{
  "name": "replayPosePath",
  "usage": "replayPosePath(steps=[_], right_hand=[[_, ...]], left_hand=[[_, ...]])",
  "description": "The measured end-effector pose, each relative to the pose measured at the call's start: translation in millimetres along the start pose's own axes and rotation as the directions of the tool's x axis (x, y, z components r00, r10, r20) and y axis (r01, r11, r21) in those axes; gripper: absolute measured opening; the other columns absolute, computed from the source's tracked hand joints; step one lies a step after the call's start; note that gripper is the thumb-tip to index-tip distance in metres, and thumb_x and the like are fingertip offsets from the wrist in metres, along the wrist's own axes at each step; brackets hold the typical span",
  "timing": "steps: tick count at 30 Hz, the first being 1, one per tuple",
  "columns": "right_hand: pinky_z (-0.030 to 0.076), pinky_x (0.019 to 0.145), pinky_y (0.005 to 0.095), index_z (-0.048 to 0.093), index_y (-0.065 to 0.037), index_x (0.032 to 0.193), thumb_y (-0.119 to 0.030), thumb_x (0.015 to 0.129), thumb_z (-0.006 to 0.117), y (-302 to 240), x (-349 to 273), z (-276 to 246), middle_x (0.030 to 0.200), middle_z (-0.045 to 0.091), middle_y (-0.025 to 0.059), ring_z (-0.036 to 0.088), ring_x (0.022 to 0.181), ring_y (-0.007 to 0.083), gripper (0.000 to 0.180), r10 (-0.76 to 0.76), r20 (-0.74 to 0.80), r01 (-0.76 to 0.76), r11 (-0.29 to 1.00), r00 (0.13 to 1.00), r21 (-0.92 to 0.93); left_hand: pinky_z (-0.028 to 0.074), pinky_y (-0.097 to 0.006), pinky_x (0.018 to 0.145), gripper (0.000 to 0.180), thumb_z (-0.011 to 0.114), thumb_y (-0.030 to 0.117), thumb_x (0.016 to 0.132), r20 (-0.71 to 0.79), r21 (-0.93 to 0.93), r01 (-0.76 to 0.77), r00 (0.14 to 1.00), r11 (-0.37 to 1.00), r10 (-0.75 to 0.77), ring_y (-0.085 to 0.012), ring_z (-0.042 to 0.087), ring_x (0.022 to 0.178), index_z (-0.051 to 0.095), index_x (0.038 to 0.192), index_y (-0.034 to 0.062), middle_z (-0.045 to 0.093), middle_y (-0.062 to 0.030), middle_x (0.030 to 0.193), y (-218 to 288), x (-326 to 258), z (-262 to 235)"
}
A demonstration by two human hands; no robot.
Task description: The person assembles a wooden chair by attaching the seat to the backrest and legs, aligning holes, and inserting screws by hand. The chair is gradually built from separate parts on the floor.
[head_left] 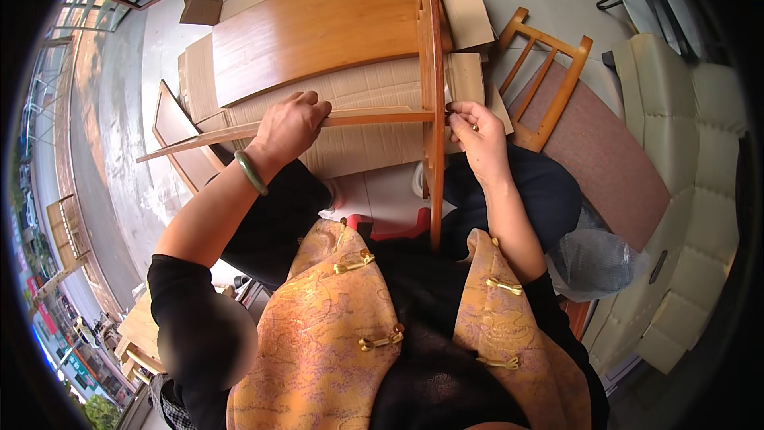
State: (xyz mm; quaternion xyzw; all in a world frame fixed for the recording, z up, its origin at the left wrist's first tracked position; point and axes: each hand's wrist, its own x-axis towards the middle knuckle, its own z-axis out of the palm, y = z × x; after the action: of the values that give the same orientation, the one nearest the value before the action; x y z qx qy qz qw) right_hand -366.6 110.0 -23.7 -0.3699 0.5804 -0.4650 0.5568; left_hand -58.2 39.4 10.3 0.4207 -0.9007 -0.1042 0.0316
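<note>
My left hand (pixel 290 131) is closed around a long, thin wooden rail (pixel 374 118). The rail runs across in front of me, and its right end meets an upright wooden frame (pixel 433 48). On the frame's right side, my right hand (pixel 481 143) has thumb and fingers pinched close to that joint. Something small and dark seems to be at its fingertips, too hidden to name. Beyond the rail lies a broad, glossy wooden panel (pixel 318 28), its right edge against the frame.
Flattened cardboard (pixel 358 147) lies beneath the panel. A slatted wooden chair-like frame (pixel 549 72) stands at the right, near a cream sofa (pixel 664 111) and clear bubble wrap (pixel 593 259). Leaning at left is a framed panel (pixel 179 115). A red object (pixel 398 227) sits below.
</note>
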Motion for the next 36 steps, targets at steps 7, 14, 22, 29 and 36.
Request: replayPosePath(steps=[7,14,22,29,36], right_hand=[[0.044,0.056,0.0206,0.065,0.003,0.104,-0.009,0.094,0.062,1,1,-9,0.082,0.065,0.002,0.056,0.067,0.0064,0.015,-0.034,-0.042,0.029,0.994,0.999,-0.107],[0.034,0.05,0.0222,0.063,-0.001,0.086,-0.03,0.1,0.057,1,3,-20,0.066,0.055,-0.0014,0.044,0.055,0.0051,0.033,-0.081,-0.072,0.059,0.963,0.994,-0.264],[0.035,0.05,0.0191,0.062,-0.004,0.091,-0.029,0.098,0.06,7,3,-17,0.069,0.054,-0.0029,0.045,0.057,0.0041,0.027,0.0,-0.104,-0.011,0.995,0.995,-0.101],[0.045,0.06,0.0208,0.062,0.0,0.097,-0.007,0.094,0.062,5,-1,-19,0.08,0.062,-0.0008,0.054,0.069,0.0049,0.008,-0.035,-0.065,0.041,0.995,0.997,0.096],[0.05,0.063,0.0224,0.064,0.002,0.1,-0.004,0.093,0.061,8,-4,-24,0.084,0.065,0.0023,0.059,0.072,0.0077,0.009,-0.012,-0.095,0.021,0.996,0.995,0.092]], left_hand=[[0.052,-0.041,0.073,0.011,0.066,0.005,0.077,0.024,-0.039,0.007,1.0,0.999,-0.006,-0.0305,0.061,0.087,0.061,0.087,0.0064,0.058,-0.0093,0.083,4,6,3],[0.051,-0.042,0.075,0.011,0.065,0.003,0.075,0.021,-0.095,-0.024,0.999,0.995,0.026,-0.032,0.06,0.086,0.061,0.086,0.0056,0.058,-0.0111,0.084,10,17,10],[0.052,-0.041,0.074,0.007,0.063,0.005,0.078,0.074,-0.085,-0.012,0.997,0.996,0.019,-0.0311,0.061,0.086,0.062,0.086,0.0061,0.059,-0.0104,0.084,11,18,6],[0.052,-0.041,0.074,0.015,0.065,0.003,0.073,0.092,-0.089,-0.005,0.996,0.996,0.013,-0.0311,0.06,0.085,0.06,0.086,0.0072,0.056,-0.0098,0.082,12,20,5],[0.05,-0.043,0.072,0.015,0.065,0.005,0.073,0.094,-0.115,0.021,0.996,0.993,-0.01,-0.0323,0.059,0.084,0.06,0.087,0.0072,0.056,-0.0104,0.083,8,21,7]])
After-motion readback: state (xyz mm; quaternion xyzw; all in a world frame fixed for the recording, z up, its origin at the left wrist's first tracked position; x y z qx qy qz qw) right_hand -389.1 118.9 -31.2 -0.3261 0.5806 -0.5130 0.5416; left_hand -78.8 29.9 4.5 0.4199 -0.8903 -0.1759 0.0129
